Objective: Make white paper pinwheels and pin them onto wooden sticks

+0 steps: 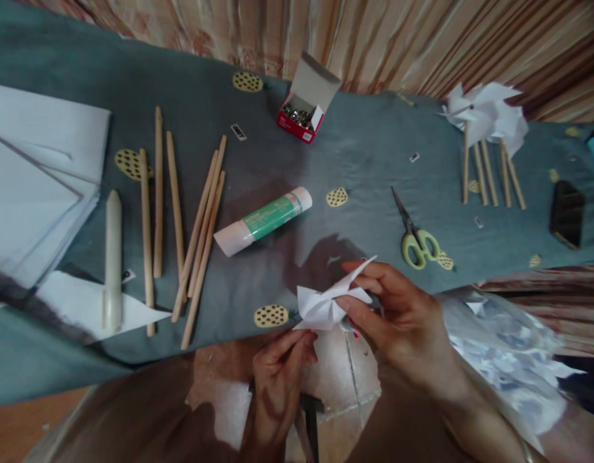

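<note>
A folded white paper pinwheel (331,301) is held just past the front edge of the table, between both my hands. My right hand (398,315) pinches its blades from the right with fingers and thumb. From below, my left hand (280,373) holds the pinwheel's lower edge with its fingertips. A small dark and pink bit shows under the paper at my right fingers; I cannot tell what it is.
On the grey cloth (364,141) lie several wooden sticks (200,238), a glue stick (262,222), a white candle (113,257), paper sheets (31,180), scissors (415,235), an open box of pins (304,106), finished pinwheels on sticks (490,135) and a phone (566,213).
</note>
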Motion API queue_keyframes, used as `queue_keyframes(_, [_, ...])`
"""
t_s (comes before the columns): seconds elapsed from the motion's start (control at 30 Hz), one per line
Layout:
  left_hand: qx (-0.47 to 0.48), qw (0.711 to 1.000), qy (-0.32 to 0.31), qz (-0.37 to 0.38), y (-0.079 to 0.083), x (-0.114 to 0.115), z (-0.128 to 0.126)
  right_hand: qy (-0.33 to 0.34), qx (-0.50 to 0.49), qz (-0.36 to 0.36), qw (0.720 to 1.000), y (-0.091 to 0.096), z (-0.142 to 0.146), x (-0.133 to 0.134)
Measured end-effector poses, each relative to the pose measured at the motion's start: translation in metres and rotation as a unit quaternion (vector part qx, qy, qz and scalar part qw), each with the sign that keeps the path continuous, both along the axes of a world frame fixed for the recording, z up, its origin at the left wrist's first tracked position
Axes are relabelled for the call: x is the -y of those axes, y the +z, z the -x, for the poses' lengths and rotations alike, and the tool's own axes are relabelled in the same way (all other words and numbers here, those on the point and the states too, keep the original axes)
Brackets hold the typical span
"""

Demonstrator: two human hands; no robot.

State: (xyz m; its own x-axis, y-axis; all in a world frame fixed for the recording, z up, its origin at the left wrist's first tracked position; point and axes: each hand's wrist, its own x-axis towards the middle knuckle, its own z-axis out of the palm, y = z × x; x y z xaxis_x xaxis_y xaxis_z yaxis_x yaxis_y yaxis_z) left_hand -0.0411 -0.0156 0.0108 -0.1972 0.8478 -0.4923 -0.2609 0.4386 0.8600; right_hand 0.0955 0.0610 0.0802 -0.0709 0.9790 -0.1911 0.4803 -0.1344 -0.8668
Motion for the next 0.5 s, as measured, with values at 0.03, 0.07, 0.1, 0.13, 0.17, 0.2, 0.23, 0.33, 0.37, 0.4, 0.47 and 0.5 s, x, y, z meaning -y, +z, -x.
queue_keyframes(0.03, [0.002,1.0,-0.005,-0.009,0.002,-0.001,0.0,0.003,-0.018,0.014,1.0,-0.001,0.0,-0.003])
queue_keyframes(0.07, [0.006,1.0,-0.006,-0.016,0.004,-0.002,0.0,0.005,-0.039,0.023,0.999,-0.002,0.0,-0.007])
queue_keyframes(0.1, [0.012,1.0,-0.006,-0.022,0.006,-0.003,-0.001,0.004,-0.06,0.036,0.998,-0.003,0.0,-0.01])
queue_keyframes(0.13, [0.02,0.999,0.0,-0.027,0.007,-0.003,-0.001,0.005,-0.08,0.052,0.995,-0.004,0.0,-0.014])
queue_keyframes(0.17, [0.028,0.999,0.006,-0.03,0.008,-0.004,-0.002,0.007,-0.092,0.067,0.994,-0.005,0.0,-0.017])
queue_keyframes(0.2, [0.035,0.999,0.013,-0.032,0.009,-0.004,-0.003,0.012,-0.097,0.082,0.992,-0.005,0.0,-0.02])
queue_keyframes(0.23, [0.04,0.999,0.019,-0.031,0.01,-0.003,-0.004,0.019,-0.098,0.095,0.99,-0.006,0.0,-0.023])
queue_keyframes(0.33, [0.059,0.998,0.024,-0.014,0.012,-0.003,-0.006,0.035,-0.093,0.106,0.989,-0.006,0.0,-0.031])
queue_keyframes(0.37, [0.068,0.997,0.025,0.001,0.013,-0.003,-0.007,0.039,-0.083,0.104,0.99,-0.006,0.0,-0.034])
queue_keyframes(0.4, [0.078,0.996,0.027,0.018,0.013,-0.003,-0.008,0.041,-0.07,0.105,0.991,-0.006,0.001,-0.037])
queue_keyframes(0.47, [0.1,0.993,0.042,0.047,0.014,-0.004,-0.009,0.049,-0.053,0.121,0.99,-0.004,0.002,-0.044])
queue_keyframes(0.5, [0.111,0.991,0.049,0.053,0.014,-0.004,-0.009,0.056,-0.055,0.133,0.988,-0.003,0.002,-0.047])
